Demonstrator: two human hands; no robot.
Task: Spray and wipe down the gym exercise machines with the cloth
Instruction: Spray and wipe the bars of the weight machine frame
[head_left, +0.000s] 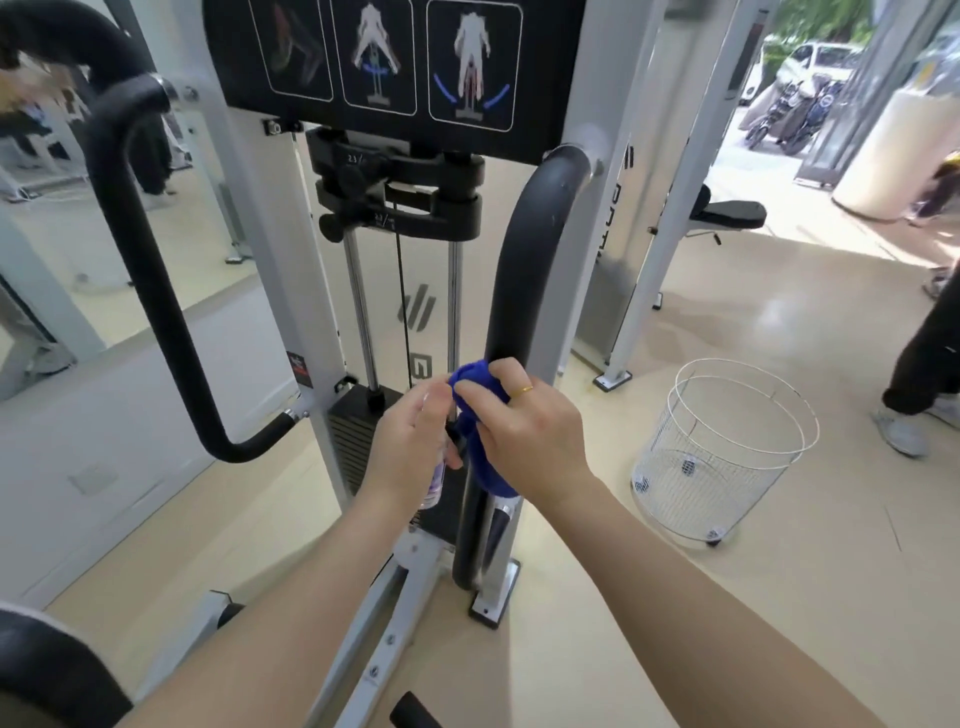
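A white-framed gym machine (291, 270) with a black weight stack stands straight ahead. Its right black padded handle bar (524, 260) curves down to the floor. My right hand (524, 431) grips a bunched blue cloth (475, 382) in front of that bar at its lower part. My left hand (415, 441) holds a small clear spray bottle (435, 483) upright, right next to the cloth; the hand hides most of the bottle. The left black handle bar (150, 291) curves down on the other side.
A white wire basket on castors (727, 452) stands on the floor to the right. A person's leg and shoe (914, 395) are at the far right edge. A bench (727, 213) and an open doorway lie behind. A black pad (47, 670) fills the lower left corner.
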